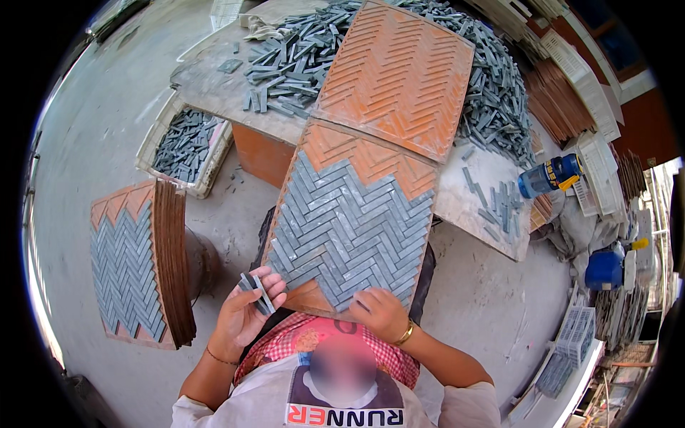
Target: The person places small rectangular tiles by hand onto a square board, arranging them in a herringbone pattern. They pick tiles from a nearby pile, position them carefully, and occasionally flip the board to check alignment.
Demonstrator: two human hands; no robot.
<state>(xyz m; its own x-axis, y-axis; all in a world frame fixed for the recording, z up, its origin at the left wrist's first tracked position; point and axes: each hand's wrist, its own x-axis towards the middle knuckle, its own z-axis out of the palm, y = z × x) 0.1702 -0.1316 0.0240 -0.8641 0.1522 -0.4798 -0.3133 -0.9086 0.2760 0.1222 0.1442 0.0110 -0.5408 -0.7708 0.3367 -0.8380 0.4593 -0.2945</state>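
My left hand [250,303] is curled around a few narrow grey stone tile strips [262,294], which stick out past the fingers. My right hand [382,314] is closed over the lower edge of an orange tray [342,146] with zigzag slots. A short dark tile strip [362,306] shows at its fingertips, partly covered by them. Grey strips laid in a herringbone pattern [349,228] fill most of this tray. Bare orange slots show along its far end and at the near left corner. The tray rests in front of my body, its far end against the table.
A second orange tray [396,78], without tiles, lies on the table [207,78] among heaps of loose strips [492,93]. Left are a crate [225,153] of strips and a stack of trays [171,264], the top one tiled. A blue bottle [546,177] lies at the right.
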